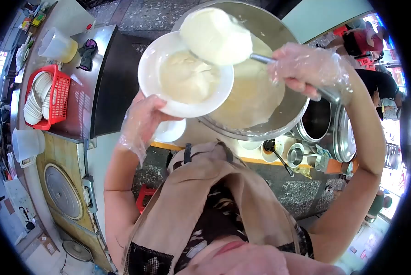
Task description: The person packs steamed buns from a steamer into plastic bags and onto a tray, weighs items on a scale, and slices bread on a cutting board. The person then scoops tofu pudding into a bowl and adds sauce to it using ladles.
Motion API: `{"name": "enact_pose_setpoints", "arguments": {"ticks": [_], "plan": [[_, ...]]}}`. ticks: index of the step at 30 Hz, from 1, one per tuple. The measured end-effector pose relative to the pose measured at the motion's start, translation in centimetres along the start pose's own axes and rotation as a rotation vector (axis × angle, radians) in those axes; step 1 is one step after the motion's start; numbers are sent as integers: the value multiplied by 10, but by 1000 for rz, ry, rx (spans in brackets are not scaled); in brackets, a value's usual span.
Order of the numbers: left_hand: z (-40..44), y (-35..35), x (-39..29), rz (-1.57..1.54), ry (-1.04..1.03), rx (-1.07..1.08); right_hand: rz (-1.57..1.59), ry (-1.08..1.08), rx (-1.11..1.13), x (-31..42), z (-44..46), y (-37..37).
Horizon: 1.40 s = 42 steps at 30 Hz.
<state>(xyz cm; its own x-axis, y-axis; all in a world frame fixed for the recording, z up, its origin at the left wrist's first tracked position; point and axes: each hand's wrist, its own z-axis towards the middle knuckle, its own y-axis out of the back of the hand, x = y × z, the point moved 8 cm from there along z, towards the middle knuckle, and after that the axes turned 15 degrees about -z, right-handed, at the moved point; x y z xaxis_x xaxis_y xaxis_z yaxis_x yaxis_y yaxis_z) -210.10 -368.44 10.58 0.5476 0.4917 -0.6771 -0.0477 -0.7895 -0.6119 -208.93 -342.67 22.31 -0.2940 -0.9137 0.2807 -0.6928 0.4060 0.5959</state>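
My left hand point(147, 117), in a clear plastic glove, grips the lower left rim of a white bowl point(149, 73). Inside the bowl lies a pale, creamy soft curd point(189, 78). Wrapped round the handle of a ladle point(262, 58) is my gloved right hand point(304, 68). A smooth mound of the same curd point(216, 36) fills the ladle's head, which hangs over the bowl's upper right part and hides some of it. Behind both is a large metal pot point(279, 23) holding more pale curd point(256, 103).
Another white bowl point(169, 131) sits under my left hand. Right of the pot are a lidded metal container point(344, 133), a small metal pan point(296, 155) and a black ladle point(270, 145). A red basket point(58, 98) of white dishes stands left. Other people point(366, 46) are at far right.
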Motion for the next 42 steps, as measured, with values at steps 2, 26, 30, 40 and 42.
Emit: {"name": "enact_pose_setpoints", "arguments": {"ticks": [2,26,30,40,42], "plan": [[4,-16,6,-37,10,76,60,-31,-41,-5,-2,-6],[14,-5,2,-77,-133,-140,-1005,469,-346,-163,229,-58],[15,1,1,-89,-140,-101,-786,246,-141,-147,231,-69],[6,6,-1,-80,-107,-98,227,35,-136,-58,78,-7],[4,5,-1,-86,-104,-73,290,9,-246,-38,36,11]]}}
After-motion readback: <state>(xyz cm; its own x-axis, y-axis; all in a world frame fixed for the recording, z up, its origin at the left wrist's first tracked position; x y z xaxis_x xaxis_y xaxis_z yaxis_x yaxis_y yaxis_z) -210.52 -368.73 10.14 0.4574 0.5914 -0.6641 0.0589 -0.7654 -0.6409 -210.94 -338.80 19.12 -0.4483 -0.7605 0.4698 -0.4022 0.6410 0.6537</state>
